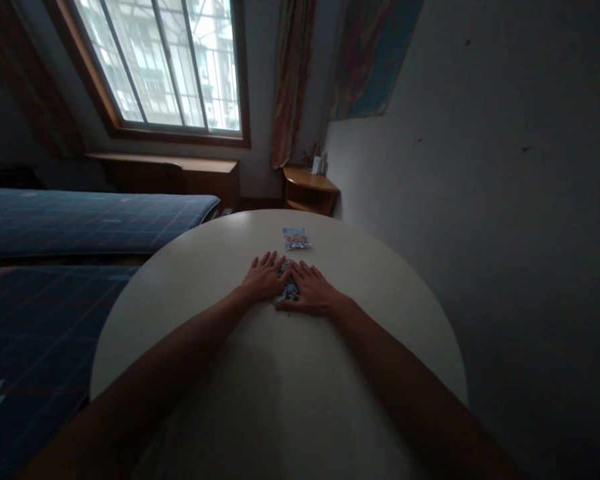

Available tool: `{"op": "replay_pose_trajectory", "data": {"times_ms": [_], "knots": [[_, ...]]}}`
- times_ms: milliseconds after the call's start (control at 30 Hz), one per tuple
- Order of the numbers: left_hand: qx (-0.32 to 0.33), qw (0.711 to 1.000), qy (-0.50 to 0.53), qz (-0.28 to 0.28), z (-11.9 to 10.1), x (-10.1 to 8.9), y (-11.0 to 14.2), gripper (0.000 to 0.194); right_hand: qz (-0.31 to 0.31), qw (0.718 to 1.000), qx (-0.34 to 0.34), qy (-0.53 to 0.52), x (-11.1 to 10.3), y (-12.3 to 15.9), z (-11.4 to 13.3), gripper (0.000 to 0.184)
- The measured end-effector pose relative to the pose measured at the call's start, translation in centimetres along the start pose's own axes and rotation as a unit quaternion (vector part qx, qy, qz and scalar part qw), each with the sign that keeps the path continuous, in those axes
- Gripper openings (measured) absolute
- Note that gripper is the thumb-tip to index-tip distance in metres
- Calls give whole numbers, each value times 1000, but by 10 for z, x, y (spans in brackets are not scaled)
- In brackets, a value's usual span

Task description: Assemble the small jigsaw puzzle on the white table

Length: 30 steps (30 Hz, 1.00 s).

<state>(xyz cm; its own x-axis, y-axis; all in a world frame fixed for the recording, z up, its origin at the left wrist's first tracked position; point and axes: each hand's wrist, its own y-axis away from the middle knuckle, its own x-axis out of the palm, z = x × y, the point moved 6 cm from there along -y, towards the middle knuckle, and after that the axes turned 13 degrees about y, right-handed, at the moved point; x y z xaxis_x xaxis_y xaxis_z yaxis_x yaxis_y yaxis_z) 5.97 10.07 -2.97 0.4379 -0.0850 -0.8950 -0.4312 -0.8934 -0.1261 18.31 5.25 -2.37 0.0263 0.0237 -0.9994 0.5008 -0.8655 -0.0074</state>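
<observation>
Nearest, bare left forearm (180, 350) and bare right forearm (395, 350), both stretched forward over a round, smooth, off-white surface (195, 260). At their ends, left hand (261, 280) and right hand (314, 290), both palm down, close together near the middle of the surface. Left fingers slightly spread, thumb angled inward; right fingers closer together, thumb set well apart. Between the hands, partly covered by them, small patch of dark blue, multicoloured patterned material (291, 288); too dim to tell whether one piece or many. Just beyond the hands, small, roughly square, blue, white and reddish printed packet or card (297, 239), flat on the surface. To the left, blue plaid mattress (90, 223). Farther back, brown wooden-framed barred window (165, 67), patterned reddish curtain (293, 80) and low brown wooden corner shelf (307, 179) against a pale wall (480, 220).
</observation>
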Motion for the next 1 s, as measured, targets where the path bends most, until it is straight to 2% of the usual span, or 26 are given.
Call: {"op": "replay_pose_trajectory", "data": {"times_ms": [200, 400, 700, 800, 1000], "knots": [[5, 1000, 7, 1, 4, 1, -15, 61, 8, 1000, 29, 2, -1, -15, -13, 119], [11, 1000, 24, -11, 6, -1, -15, 53, 11, 999, 37, 4, 0, -19, -24, 118], [37, 990, 112, -73, 12, -8, -16, 42, -18, 998, 63, 5, -3, -11, -24, 107], [71, 980, 158, -94, 9, -17, -14, 37, -62, 995, 73, -14, -8, -4, -23, 95], [134, 958, 235, -96, -3, -28, -2, 36, -216, 970, 77, -86, -29, 9, -20, 58]]}}
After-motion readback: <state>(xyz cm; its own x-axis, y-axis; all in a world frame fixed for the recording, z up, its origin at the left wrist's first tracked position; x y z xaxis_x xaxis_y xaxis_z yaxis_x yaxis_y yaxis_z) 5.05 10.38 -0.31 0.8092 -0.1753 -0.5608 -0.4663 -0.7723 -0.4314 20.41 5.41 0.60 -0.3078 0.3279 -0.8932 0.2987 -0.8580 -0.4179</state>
